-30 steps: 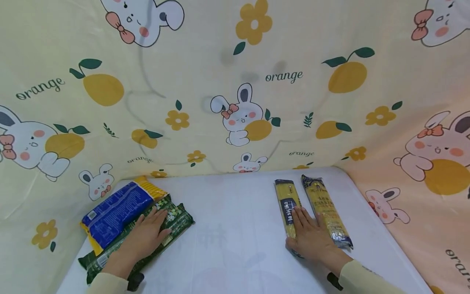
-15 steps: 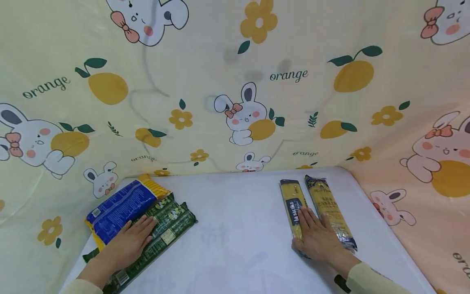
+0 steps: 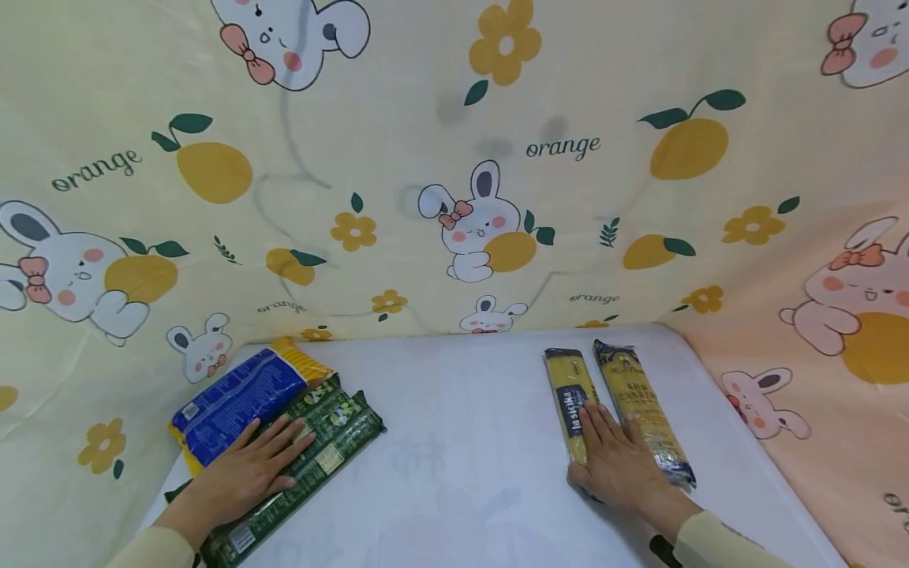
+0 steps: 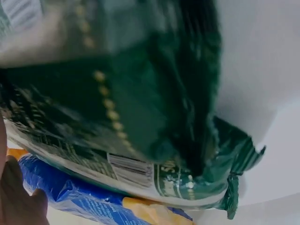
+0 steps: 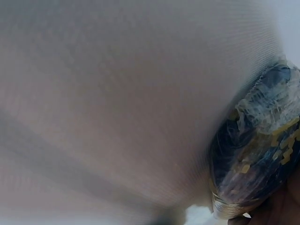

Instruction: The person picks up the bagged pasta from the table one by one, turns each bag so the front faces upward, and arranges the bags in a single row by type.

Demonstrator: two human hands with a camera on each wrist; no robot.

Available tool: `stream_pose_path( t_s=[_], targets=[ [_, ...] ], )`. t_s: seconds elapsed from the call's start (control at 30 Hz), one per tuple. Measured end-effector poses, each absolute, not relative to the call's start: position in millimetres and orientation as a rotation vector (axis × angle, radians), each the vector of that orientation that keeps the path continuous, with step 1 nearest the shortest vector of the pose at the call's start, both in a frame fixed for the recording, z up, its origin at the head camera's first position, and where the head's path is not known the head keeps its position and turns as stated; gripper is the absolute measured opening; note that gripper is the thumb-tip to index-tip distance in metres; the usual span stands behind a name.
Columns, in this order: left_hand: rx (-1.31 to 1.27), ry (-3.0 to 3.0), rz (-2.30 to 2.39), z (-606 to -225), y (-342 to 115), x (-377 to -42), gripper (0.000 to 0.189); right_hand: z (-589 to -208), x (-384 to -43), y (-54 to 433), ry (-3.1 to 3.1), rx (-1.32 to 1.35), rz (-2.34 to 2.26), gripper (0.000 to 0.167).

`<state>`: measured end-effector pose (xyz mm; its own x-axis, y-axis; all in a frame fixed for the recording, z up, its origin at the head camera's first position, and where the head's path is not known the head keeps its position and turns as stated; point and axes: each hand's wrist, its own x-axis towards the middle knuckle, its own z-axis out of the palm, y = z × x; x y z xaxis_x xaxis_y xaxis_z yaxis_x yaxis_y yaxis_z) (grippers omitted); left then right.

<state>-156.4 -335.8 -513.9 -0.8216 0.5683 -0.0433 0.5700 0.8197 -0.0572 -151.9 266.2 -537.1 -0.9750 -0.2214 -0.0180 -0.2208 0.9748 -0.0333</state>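
Note:
My left hand [image 3: 248,473] lies with fingers spread across two green printed packs [image 3: 323,461] at the table's left, in the head view. Against them leans a blue-and-yellow pack [image 3: 245,402]. Seen from the left wrist, the green packs [image 4: 154,93] fill most of the picture, with the blue pack [image 4: 84,192] at the bottom. On the right side, my right hand [image 3: 618,465] rests with straight fingers on a pack of spaghetti [image 3: 568,375]; it covers that pack's lower part. A second pasta pack [image 3: 639,394] lies just right of it. One dark pack end [image 5: 258,150] shows in the right wrist view.
Everything lies on a white-covered table [image 3: 440,442]. A cream cloth [image 3: 398,118] printed with rabbits and oranges hangs behind it and along both sides. White table surface separates the two groups of packs.
The left hand has slid down and left over the green packs, and a green pack beneath it has become more exposed. My right hand stays on the spaghetti pack; the head view has shifted slightly.

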Motion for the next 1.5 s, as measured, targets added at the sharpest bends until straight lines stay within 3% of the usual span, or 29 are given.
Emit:
stream_pose_path(
  t_s=[0.27, 0.83, 1.23, 1.5],
  targets=[
    [1.136, 3.011, -0.252, -517, -309, -169, 0.067, -538, -148, 269, 3.095, -0.313, -0.054, 0.09],
    [1.367, 2.756, -0.463, -522, -176, -196, 0.064, -537, -150, 258, 3.09, -0.357, -0.099, 0.089],
    [1.104, 2.823, -0.329, -535, -79, -198, 0.068, -535, -150, 263, 3.072, -0.373, -0.058, 0.089],
    [0.778, 2.847, -0.055, -539, -52, -190, 0.07, -537, -154, 268, 3.079, -0.372, -0.058, 0.09]
  ],
)
